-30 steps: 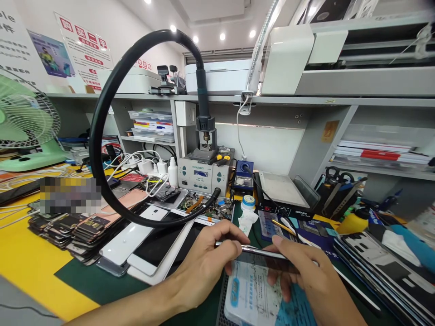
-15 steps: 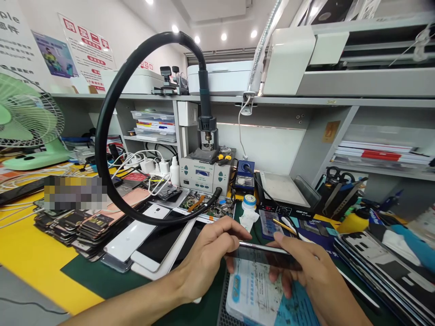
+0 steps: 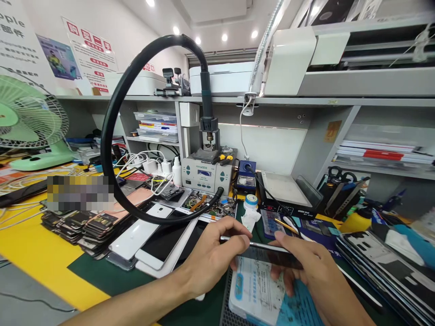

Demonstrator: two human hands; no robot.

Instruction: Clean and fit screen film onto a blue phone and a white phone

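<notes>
The metal-edged device is held tilted above the plastic box, both ends secured in the grip of left hand and right hand; the left thumb has been extended along its edge, presumably for steadier handling.

Device over box, fan far left, control unit behind

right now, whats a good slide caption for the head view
Left hand and right hand hold a silver-edged device over a blue-and-white box.
</notes>
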